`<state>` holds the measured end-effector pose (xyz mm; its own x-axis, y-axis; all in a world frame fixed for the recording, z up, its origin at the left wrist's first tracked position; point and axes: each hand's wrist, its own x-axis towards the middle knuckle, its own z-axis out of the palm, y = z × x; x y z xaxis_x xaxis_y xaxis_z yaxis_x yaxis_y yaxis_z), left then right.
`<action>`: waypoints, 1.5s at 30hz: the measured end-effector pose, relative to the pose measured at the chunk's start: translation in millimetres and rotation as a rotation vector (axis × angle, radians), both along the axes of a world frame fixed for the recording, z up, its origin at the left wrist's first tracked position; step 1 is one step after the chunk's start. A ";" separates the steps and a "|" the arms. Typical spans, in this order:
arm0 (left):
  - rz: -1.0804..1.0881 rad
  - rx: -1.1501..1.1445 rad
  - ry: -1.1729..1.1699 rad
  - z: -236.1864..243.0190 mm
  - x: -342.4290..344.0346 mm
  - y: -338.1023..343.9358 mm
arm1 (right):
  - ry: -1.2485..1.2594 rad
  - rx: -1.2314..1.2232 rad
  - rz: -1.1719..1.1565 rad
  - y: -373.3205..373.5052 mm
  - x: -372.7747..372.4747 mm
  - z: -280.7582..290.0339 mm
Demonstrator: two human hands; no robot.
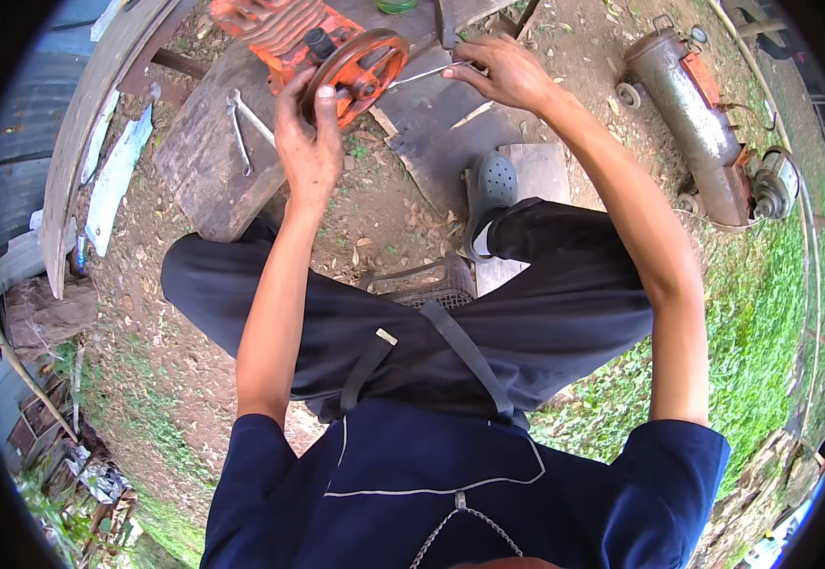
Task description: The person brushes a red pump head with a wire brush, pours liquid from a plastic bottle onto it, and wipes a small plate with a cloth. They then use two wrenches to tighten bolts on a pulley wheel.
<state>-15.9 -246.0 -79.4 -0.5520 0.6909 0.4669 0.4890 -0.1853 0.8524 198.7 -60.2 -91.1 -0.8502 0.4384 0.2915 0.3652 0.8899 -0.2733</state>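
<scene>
An orange-red compressor pump (278,36) with a finned body sits on a wooden board at the top of the view. Its spoked pulley wheel (360,78) faces toward the right. My left hand (310,142) is closed on the wheel's near left rim, thumb on the edge. In my right hand (502,71), to the right of the wheel, is a thin metal rod-shaped tool (424,76). The rod's far end reaches the wheel near its hub; whether it touches is unclear. My fingers hide the tool's other end.
Two wrenches (243,133) lie on the wooden board (205,156) left of my left hand. A rusty air tank (692,119) with wheels and a motor (773,185) lies at the right. My clog-shod foot (496,185) rests by dark planks (445,142).
</scene>
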 end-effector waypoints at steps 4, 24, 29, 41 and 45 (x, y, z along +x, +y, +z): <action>-0.033 -0.132 -0.007 -5.4 -0.1 5.4 | -0.002 -0.006 -0.013 2.6 -4.8 -5.0; 0.009 -0.095 0.090 -14.7 -3.0 11.2 | 0.151 0.191 0.114 22.5 -43.7 -49.7; 0.049 -0.095 0.089 -16.0 -0.1 11.1 | 0.254 0.199 0.046 -3.5 -44.8 -62.8; 0.036 -0.242 0.118 4.1 -15.3 22.3 | 0.309 0.105 -0.168 -27.2 -60.1 -94.6; 0.078 -0.048 0.071 -7.4 -8.2 33.4 | 0.375 0.022 -0.199 -27.1 -66.6 -107.9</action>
